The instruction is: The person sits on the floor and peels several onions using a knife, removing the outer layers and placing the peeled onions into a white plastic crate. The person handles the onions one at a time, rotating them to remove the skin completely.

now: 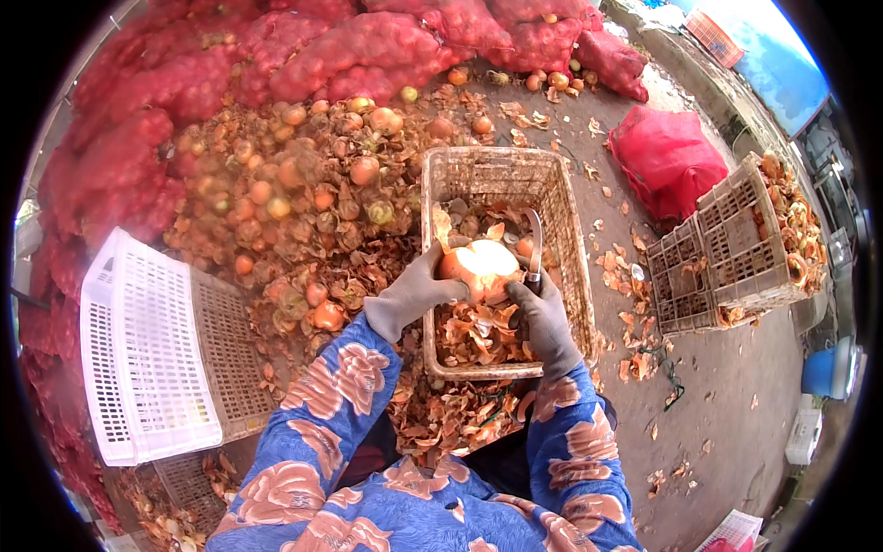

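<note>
A: Head view. State of both hands?

B: Left hand, gloved, fingers curled around the left side of a peeled onion. Right hand, gloved, clenched on a curved knife touching the onion's right side.

A: Onion's position?

B: Held above a dirty plastic crate containing skins. Loose onion heap far left; white crate near left; red sacks far.
</note>
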The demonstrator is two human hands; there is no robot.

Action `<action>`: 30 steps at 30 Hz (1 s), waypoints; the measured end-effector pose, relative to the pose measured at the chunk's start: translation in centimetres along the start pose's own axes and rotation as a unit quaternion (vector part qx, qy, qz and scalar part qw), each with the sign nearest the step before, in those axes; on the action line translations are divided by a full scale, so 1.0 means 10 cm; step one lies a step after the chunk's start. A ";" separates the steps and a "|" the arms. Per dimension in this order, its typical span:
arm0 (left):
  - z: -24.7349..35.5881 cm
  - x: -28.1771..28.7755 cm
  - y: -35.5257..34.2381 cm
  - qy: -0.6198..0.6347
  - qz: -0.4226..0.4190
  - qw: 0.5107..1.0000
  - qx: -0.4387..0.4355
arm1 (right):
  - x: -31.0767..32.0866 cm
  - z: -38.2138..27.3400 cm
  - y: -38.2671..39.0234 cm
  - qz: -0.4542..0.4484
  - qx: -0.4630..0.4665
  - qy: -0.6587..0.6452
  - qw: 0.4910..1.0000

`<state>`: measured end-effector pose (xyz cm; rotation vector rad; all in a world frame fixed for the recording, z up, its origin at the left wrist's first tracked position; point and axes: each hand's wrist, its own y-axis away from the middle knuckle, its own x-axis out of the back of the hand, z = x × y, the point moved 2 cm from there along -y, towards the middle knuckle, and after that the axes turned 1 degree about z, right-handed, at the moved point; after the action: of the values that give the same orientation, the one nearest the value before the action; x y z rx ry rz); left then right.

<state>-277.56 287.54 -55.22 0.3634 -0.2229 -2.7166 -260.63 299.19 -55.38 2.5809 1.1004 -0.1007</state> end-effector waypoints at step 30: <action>0.32 -0.07 -0.04 0.071 0.035 0.993 -0.086 | 0.01 -0.15 0.02 -0.033 0.148 0.340 0.928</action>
<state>-277.92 288.48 -52.09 0.4863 0.0369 -2.6034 -260.50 299.60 -53.95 2.9312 1.4890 0.7197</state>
